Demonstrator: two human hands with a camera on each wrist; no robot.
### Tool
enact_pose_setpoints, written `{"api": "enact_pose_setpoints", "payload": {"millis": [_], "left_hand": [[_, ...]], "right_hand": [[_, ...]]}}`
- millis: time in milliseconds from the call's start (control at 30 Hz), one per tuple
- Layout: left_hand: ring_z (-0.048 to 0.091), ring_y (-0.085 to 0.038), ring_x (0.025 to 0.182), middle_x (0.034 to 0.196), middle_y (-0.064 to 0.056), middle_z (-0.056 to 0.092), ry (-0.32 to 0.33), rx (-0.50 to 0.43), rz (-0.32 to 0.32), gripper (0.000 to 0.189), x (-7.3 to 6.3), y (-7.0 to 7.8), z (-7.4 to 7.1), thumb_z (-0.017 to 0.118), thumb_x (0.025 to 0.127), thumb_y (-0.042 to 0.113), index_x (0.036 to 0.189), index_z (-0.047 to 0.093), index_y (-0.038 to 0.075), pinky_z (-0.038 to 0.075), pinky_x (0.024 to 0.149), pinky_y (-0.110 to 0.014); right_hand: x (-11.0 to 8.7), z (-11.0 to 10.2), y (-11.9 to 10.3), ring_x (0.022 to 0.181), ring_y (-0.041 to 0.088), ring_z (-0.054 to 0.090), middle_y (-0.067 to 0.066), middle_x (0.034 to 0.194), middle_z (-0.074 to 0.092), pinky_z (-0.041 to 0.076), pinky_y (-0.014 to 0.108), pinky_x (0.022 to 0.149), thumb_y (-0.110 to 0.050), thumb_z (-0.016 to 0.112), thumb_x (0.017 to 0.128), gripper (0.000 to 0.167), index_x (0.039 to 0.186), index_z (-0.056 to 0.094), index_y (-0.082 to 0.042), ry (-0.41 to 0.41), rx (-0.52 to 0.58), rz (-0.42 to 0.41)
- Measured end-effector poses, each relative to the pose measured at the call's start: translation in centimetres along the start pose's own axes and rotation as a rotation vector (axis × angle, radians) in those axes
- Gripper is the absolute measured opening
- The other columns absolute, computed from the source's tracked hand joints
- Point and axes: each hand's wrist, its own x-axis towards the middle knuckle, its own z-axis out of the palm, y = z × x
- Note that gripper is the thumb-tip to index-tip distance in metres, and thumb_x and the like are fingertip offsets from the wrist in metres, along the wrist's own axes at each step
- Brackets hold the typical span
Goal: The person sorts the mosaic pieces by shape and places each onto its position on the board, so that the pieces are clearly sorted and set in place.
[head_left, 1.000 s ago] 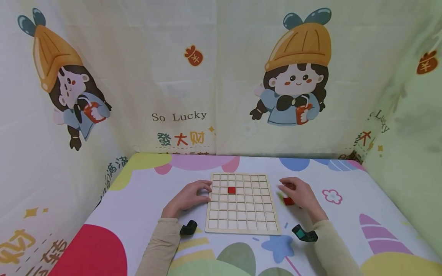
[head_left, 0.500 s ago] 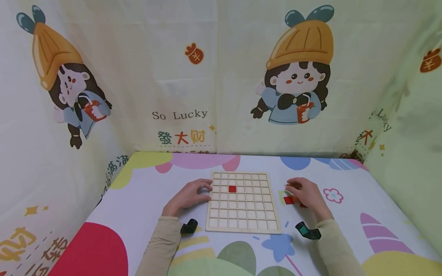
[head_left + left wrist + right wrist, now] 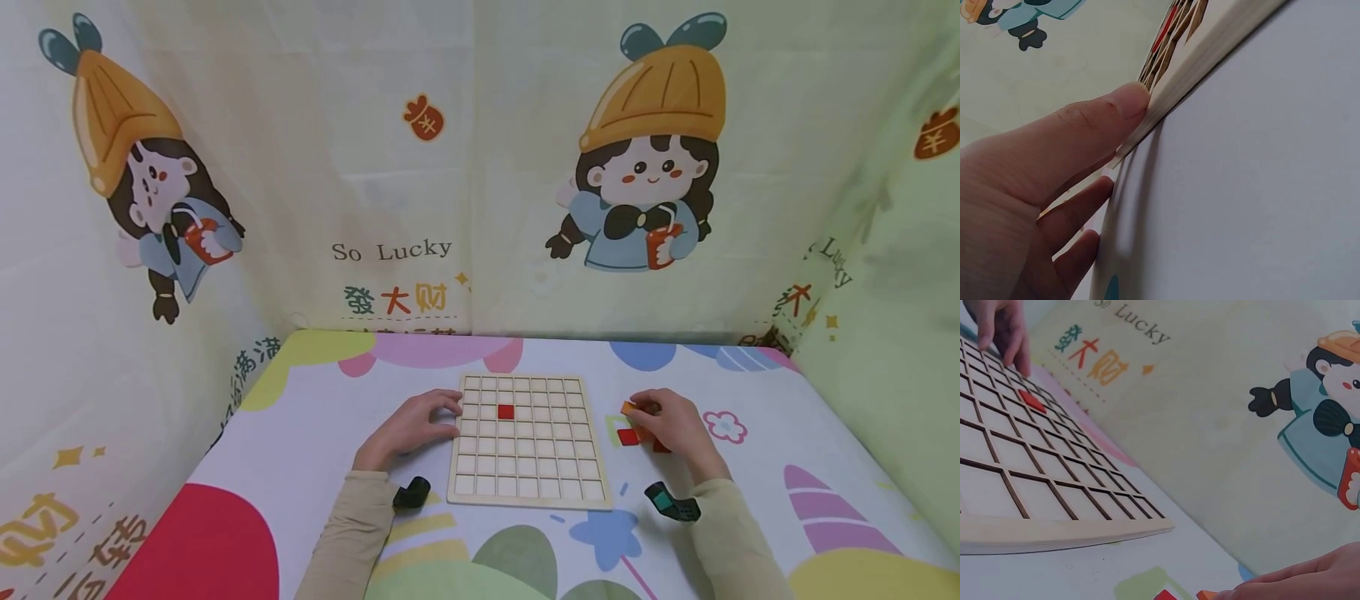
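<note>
A square wooden grid board (image 3: pixel 528 497) lies on the table, with one red tile (image 3: pixel 506 412) in a cell of its upper left part. My left hand (image 3: pixel 408 427) rests against the board's left edge, fingers relaxed; in the left wrist view the thumb (image 3: pixel 1129 100) touches the wooden rim. To the right of the board, my right hand (image 3: pixel 670 427) pinches an orange tile (image 3: pixel 628 407) at its fingertips. Under and beside that hand lie more tiles, among them a red tile (image 3: pixel 627 437) and another red tile (image 3: pixel 662 447), partly covered by the hand.
A patterned cloth (image 3: pixel 337 450) covers the table, and a printed curtain (image 3: pixel 510 208) stands behind and at both sides. Both wrists carry dark straps, the left one a black device (image 3: pixel 412 493) and the right one a watch-like device (image 3: pixel 672 502).
My right hand has drawn back to the right, away from the board, and the orange tile now shows at its fingertips. The left hand and the board have stayed in place.
</note>
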Motion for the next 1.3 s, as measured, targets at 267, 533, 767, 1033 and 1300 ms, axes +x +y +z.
{"api": "enact_pose_setpoints", "payload": {"millis": [267, 533, 767, 1033, 1300], "left_hand": [[0.042, -0.025, 0.136, 0.140, -0.003, 0.055, -0.001, 0.014, -0.023, 0.024, 0.0, 0.0, 0.1, 0.078, 0.084, 0.017, 0.106, 0.070, 0.013, 0.032, 0.114, -0.044], [0.043, -0.025, 0.136, 0.140, -0.003, 0.055, 0.001, 0.007, -0.017, 0.024, 0.0, -0.1, 0.2, 0.078, 0.083, 0.017, 0.106, 0.070, 0.012, 0.033, 0.113, -0.045], [0.044, -0.026, 0.135, 0.140, -0.005, 0.055, 0.002, 0.002, -0.011, 0.025, -0.1, -0.1, 0.3, 0.077, 0.084, 0.016, 0.107, 0.070, 0.011, 0.034, 0.112, -0.045], [0.044, -0.026, 0.135, 0.140, -0.005, 0.055, 0.002, 0.018, -0.003, 0.026, 0.0, 0.0, 0.2, 0.078, 0.084, 0.017, 0.107, 0.069, 0.011, 0.035, 0.112, -0.044], [0.044, -0.025, 0.135, 0.140, -0.004, 0.055, 0.006, 0.019, -0.007, 0.025, 0.1, -0.2, 0.1, 0.078, 0.083, 0.017, 0.106, 0.069, 0.012, 0.034, 0.112, -0.043]], "right_hand": [[0.3, 0.6, 0.0, 0.081, 0.025, 0.053, 0.018, 0.110, 0.059, 0.050, 0.030, 0.048, -0.018, 0.069, 0.091, 0.034, 0.119, 0.066, 0.000, 0.017, -0.046, -0.059], [0.7, 1.5, -0.3, 0.090, 0.026, 0.055, 0.016, 0.108, 0.064, 0.051, 0.033, 0.066, -0.018, 0.071, 0.089, 0.028, 0.112, 0.071, -0.001, 0.065, -0.101, -0.178], [0.8, 2.0, -0.4, 0.095, 0.030, 0.058, 0.016, 0.108, 0.064, 0.051, 0.048, 0.085, -0.018, 0.073, 0.088, 0.030, 0.113, 0.071, 0.000, 0.093, -0.124, -0.219], [0.9, 2.0, -0.4, 0.099, 0.034, 0.058, 0.018, 0.109, 0.064, 0.051, 0.052, 0.087, -0.018, 0.072, 0.088, 0.031, 0.114, 0.071, -0.001, 0.093, -0.148, -0.248], [0.9, 2.0, -0.7, 0.100, 0.037, 0.058, 0.020, 0.110, 0.063, 0.051, 0.054, 0.087, -0.016, 0.072, 0.088, 0.032, 0.115, 0.070, 0.001, 0.082, -0.161, -0.274]]}}
